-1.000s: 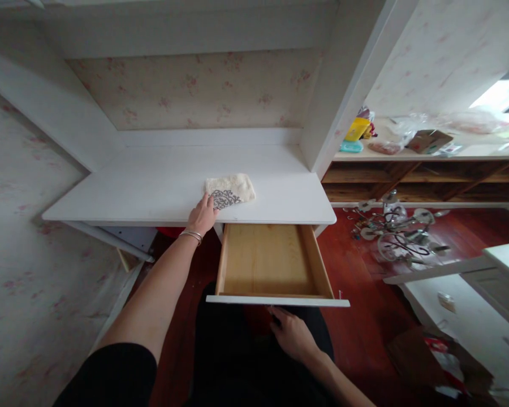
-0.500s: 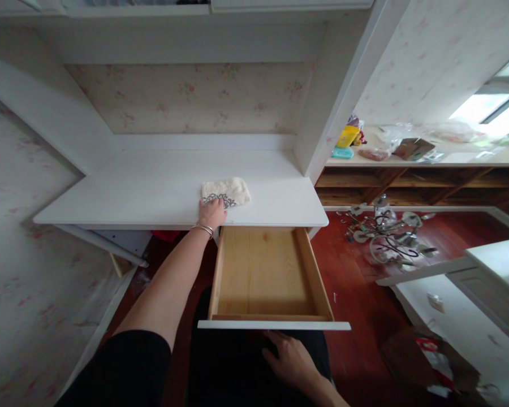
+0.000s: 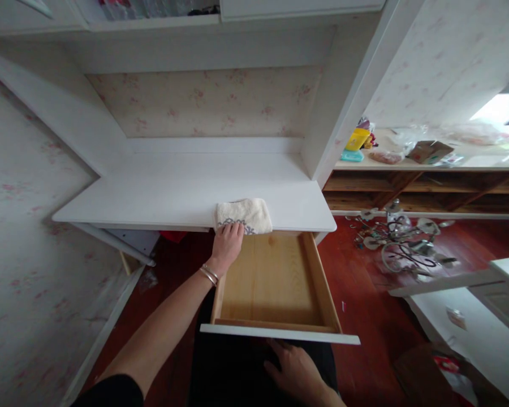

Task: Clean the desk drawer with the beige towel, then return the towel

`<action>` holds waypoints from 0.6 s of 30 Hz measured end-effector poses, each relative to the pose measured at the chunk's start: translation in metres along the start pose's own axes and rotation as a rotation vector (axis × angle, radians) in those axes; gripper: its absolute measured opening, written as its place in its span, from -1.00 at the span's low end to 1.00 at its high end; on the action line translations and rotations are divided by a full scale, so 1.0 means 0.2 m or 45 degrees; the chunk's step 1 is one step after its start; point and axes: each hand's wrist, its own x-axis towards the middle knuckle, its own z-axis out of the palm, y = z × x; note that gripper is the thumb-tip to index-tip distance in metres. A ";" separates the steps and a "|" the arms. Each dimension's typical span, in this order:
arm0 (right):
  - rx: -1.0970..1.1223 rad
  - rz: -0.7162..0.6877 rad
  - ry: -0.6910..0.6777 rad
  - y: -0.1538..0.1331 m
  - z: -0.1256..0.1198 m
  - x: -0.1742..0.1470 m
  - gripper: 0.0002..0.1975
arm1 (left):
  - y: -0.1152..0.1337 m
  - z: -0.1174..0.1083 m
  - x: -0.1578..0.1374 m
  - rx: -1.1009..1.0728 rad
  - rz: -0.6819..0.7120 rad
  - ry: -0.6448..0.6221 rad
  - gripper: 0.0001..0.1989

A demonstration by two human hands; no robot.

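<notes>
A cream cloth (image 3: 252,212) with a grey pattern lies folded at the front edge of the white desk (image 3: 186,186), partly hanging over it. My left hand (image 3: 229,244) grips the cloth's near side, fingers curled on it, above the left part of the pulled-out drawer (image 3: 275,282). Bare wood shows inside the drawer. Just below the drawer's white front (image 3: 280,333) is my right hand (image 3: 294,367), over my dark-clothed lap. Its thumb is apart from the fingers, and the fingertips are partly hidden; I see nothing held in it.
Above the desk hangs a white cabinet (image 3: 144,25), with upright side panels reaching down. On the red floor to the right lies a dismantled chandelier (image 3: 407,237). Behind it stands a low wooden shelf unit (image 3: 365,182) with plastic bags and a cardboard box (image 3: 430,151) on top.
My left hand has drawn the cloth toward me and slightly right, to the desk's front edge. The view has shifted a little. My right hand stays below the drawer front.
</notes>
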 end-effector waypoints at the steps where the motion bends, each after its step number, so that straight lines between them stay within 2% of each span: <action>1: -0.002 -0.007 -0.001 0.00 0.00 0.00 -0.46 | 0.04 0.01 -0.06 0.007 0.046 0.019 -0.54; 5: 0.003 -0.002 -0.006 0.00 0.00 0.01 -0.46 | 0.16 0.11 -0.23 0.003 0.152 -0.025 -0.48; 8: 0.009 0.002 -0.001 0.00 0.00 0.01 -0.44 | 0.19 0.24 -0.28 0.023 0.199 -0.109 -0.37; 12: 0.036 -0.012 0.003 0.01 0.00 0.00 -0.45 | 0.20 0.39 -0.26 0.002 0.166 -0.303 -0.35; 15: 0.037 -0.024 0.003 0.02 -0.01 0.01 -0.47 | 0.20 0.46 -0.20 -0.056 0.095 -0.469 -0.29; 18: 0.025 -0.042 -0.040 0.02 -0.03 0.02 -0.44 | 0.21 0.48 -0.14 -0.063 -0.006 -0.494 -0.30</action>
